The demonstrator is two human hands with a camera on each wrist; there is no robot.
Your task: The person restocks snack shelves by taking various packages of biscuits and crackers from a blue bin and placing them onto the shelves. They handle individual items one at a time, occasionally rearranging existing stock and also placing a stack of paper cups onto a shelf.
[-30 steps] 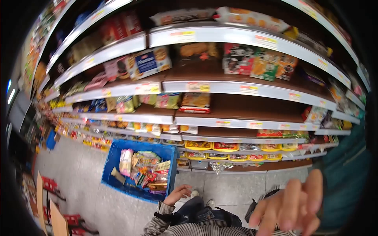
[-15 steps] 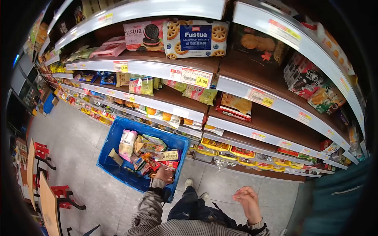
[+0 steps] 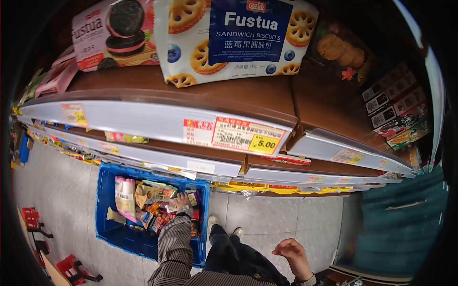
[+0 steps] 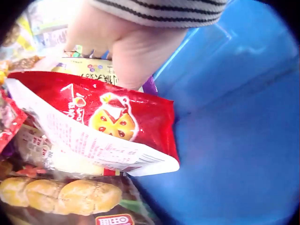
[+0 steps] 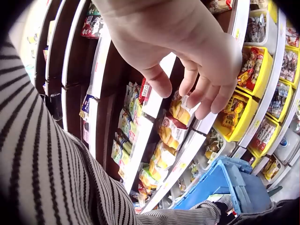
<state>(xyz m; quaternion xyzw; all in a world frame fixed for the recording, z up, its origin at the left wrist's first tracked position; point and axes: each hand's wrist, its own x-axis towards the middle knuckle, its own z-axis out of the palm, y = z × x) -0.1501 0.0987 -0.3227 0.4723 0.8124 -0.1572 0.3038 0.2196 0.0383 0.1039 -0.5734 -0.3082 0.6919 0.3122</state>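
My left hand (image 3: 182, 202) is down among the snack packs in the blue crate (image 3: 152, 250). Close up, its thumb (image 4: 129, 70) lies over the front of a cream pack (image 4: 89, 69) with dark lettering, while the other fingertips disappear behind the pack's top edge; it pinches the pack there. In front of that stands a red pack (image 4: 89, 105) with a white edge, partly covering the cream one. My right hand (image 3: 293, 255) hangs empty over the floor, fingers loosely bent; the right wrist view shows it before the shelves.
A white-and-blue Fustua biscuit bag (image 3: 238, 47) and a pink Fustua box (image 3: 117, 35) stand on the shelf ahead. Yellow bins (image 5: 236, 115) of small packs line the lower shelves. Red-framed stools (image 3: 71, 269) are at left. A teal curtain (image 3: 396, 219) hangs at right.
My left hand first came down from beside the crate into it, then went farther over the packs. The right hand dropped from close to the camera. The shelf now appears much nearer.
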